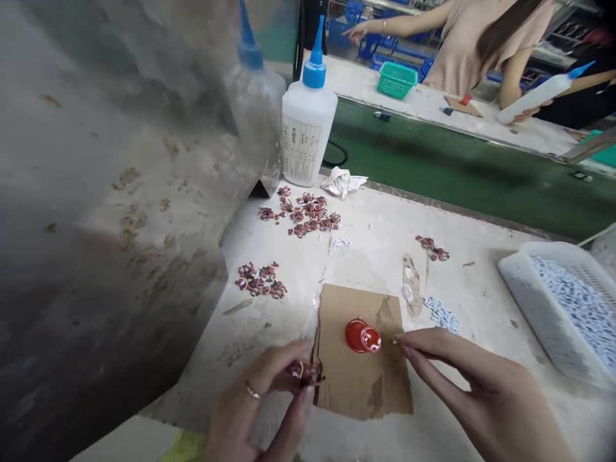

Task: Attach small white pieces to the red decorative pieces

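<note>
Head view shows, nearest, the left hand (260, 404) with a ring on one finger; its thumb and fingers are pinched on a small dark red charm piece (307, 371) at the left edge of a torn brown cardboard sheet (359, 378). The right hand (481, 391) lies at the right edge of this sheet, fingers long and close together, holding nothing; the fingertips (402, 343) almost touch a shiny red blob (362, 336) that sits on the cardboard. I cannot tell if they really touch it.

Farther on the white worktable (375, 250) lie loose heaps of the same dark red pieces (260, 280), and another heap (308, 213) near a white squeeze bottle with blue nozzle (308, 122). Its label has printed writing, too small to read. A crumpled white tissue (342, 182) is just beside it. At the right stands a white plastic tray (561, 308). Beyond a green belt (457, 167), another person (476, 45) reaches out an arm.
</note>
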Motion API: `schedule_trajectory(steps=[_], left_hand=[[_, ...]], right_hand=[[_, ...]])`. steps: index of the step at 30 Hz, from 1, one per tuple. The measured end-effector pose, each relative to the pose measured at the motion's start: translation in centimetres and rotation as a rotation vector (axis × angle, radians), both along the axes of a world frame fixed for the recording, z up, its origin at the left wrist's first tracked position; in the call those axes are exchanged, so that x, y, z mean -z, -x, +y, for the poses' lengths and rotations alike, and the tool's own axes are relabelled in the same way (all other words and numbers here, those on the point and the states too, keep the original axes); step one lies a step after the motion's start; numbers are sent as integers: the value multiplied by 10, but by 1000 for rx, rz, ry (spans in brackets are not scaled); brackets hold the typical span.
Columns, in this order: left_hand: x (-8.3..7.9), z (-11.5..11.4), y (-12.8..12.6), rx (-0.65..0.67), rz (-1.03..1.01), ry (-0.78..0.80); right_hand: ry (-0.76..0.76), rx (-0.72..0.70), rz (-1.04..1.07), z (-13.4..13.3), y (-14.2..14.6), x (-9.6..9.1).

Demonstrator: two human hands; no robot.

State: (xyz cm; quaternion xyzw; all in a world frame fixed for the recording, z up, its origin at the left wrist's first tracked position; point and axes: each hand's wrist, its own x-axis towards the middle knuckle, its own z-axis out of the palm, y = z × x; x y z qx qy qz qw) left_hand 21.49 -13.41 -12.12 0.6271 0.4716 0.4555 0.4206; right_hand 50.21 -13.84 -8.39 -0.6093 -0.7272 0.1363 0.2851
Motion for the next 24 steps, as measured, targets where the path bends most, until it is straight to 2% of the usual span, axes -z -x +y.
schedule_trajectory(steps=[2, 5, 9, 12, 18, 21, 24], left_hand=[[-1, 0, 3, 4, 25, -14], [-3, 5, 10, 101, 110, -111], [0, 15, 19, 238, 159, -220], [4, 17, 22, 292, 126, -235], [6, 12, 22, 265, 167, -241], [5, 13, 18, 309, 162, -241], [4, 15, 12, 337, 201, -321]], right_hand=[[-16, 12, 42, 5, 12, -1], [-25, 18, 82, 8, 22, -1], [-46, 0, 61, 7, 20, 0], [-48, -28, 35, 5, 17, 2], [-68, -55, -4, 5, 17, 2], [-76, -53, -6, 5, 18, 1], [-84, -33, 5, 2, 18, 1]])
